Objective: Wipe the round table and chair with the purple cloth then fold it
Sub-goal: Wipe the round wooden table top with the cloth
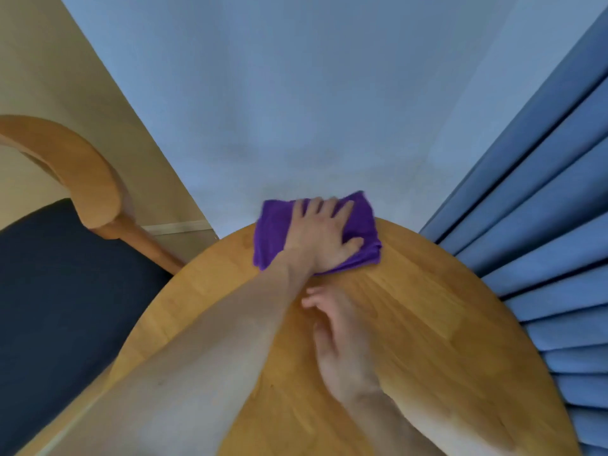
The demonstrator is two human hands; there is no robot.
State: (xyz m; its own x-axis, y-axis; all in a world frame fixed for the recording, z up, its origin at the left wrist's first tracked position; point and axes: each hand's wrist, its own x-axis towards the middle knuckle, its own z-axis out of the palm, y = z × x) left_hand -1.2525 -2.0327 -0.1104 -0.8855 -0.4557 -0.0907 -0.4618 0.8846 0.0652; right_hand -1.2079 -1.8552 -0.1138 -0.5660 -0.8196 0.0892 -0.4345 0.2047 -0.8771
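left hand (320, 236) flat on purple cloth (362, 222), right hand (342, 343) blurred, seemingly resting on table (427, 307)

The cloth (362, 222) under my left grip (320, 236) is solid purple, unpatterned. The round desk (427, 307) is honey-toned wood with plank grain. At frame left, the chair (85, 179) has a matching wood back and a dark navy seat. The curtain (543, 209), right, is pleated blue.
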